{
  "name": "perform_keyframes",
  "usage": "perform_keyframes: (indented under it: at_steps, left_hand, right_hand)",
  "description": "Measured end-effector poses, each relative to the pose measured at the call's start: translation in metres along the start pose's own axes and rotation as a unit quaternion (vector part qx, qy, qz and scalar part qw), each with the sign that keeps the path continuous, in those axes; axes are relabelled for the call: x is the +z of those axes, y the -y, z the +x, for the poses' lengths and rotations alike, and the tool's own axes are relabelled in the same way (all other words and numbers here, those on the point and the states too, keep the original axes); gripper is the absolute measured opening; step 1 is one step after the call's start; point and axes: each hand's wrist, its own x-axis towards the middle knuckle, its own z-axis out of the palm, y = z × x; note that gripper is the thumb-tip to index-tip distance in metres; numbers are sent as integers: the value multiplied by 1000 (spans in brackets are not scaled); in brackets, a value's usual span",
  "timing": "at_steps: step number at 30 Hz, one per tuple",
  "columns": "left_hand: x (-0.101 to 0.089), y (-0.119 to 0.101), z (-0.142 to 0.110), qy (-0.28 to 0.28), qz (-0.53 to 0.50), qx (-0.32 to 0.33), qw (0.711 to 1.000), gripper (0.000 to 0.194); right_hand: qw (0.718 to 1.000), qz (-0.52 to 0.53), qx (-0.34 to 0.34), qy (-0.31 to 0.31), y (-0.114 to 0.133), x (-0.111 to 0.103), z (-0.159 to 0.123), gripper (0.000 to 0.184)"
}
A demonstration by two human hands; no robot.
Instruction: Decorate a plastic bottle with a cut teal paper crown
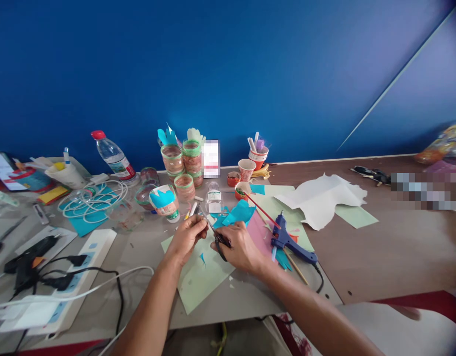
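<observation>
1. Scissors (223, 241): above the pale green sheet (201, 284) on the worktop (137, 249). The grip of the right hand (238, 243) is curled around their dark handles.
2. Probably light and stiff, with slick blades; best held by the loops, clear of the edges.
3. Left hand (190, 235) just beside the blades, grip narrow, thumb against fingers. I can't tell what, if anything, it pinches.
4. Handles partly covered; blade tips hard to make out.
</observation>
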Motion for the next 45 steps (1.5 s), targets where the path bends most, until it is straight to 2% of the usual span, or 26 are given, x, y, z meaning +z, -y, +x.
perform_keyframes:
  at_steps: [3,7,9,16,21,27,32,37,41,45]
  left_hand:
    - [-2,-1,1,-6,-11,1,1000,33]
    - [-3,-2,1,-17,-18,14,1000,33]
    - [-2,-4,1,-15,-13,24,1000,32]
    - [2,-8,-2,-18,7,33,999,31]
    - [3,-9,-3,-22,-9,39,999,30]
    - [5,-8,-3,-24,-16,42,999,30]
    - [5,-7,-2,-25,-10,45,999,31]
    - [5,-6,-2,-24,-9,44,999,32]
    - [5,-5,-3,-20,-8,45,999,31]
    - [6,-6,-3,-19,-9,43,999,32]
  right_hand:
    - [1000,-4,21,-16,-6,-1,2,6]
    - [998,-45,43,-32,-15,0,3,34]
    - [995,-82,47,-26,-19,1,3,37]
    - [980,-189,62,19,-20,1,0,38]
    - [977,-204,60,25,-16,-3,0,38]
    - [968,-234,48,71,-9,-9,2,38]
    - [957,-268,15,104,1,-14,4,30]
    - [950,-277,21,144,7,-14,6,23]
    - [949,-282,19,140,8,-11,8,26]
    - [949,-281,14,142,8,-9,9,20]
